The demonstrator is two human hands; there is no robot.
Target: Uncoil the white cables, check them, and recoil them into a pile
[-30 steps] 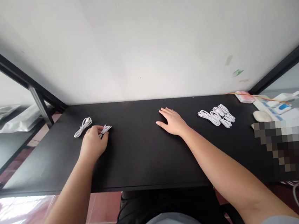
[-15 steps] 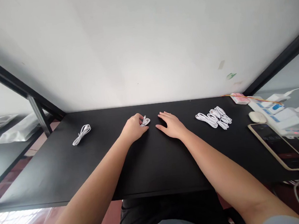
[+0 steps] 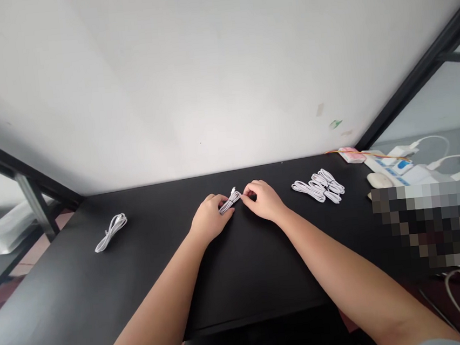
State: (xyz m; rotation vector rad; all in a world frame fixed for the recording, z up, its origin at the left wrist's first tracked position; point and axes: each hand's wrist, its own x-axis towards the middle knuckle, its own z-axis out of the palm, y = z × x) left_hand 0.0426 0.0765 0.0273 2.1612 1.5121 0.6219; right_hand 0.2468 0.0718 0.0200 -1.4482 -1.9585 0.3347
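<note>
A coiled white cable (image 3: 230, 200) with a dark tie round its middle lies near the middle of the black table, its plug end pointing up and away. My left hand (image 3: 211, 216) grips this coil from the left, between thumb and fingers. On the coil's other side, my right hand (image 3: 264, 199) has thumb and forefinger pinched together at its right end. The fingertips hide the exact contact there. Further left lies another coiled white cable (image 3: 111, 232), touched by neither hand. To the right, several tied white cable coils (image 3: 320, 186) lie side by side.
At the right stand a power strip (image 3: 379, 164) with white chargers, a white rounded object (image 3: 379, 180) and a pink-and-white block (image 3: 351, 155). A blurred-out patch (image 3: 434, 223) covers what lies before them. The white wall (image 3: 189, 89) closes off the table's back edge.
My right hand has gone from spread fingers, apart from the coil, to a pinch at its right end. More of the coil shows in my left hand. The view has tilted and shifted.
</note>
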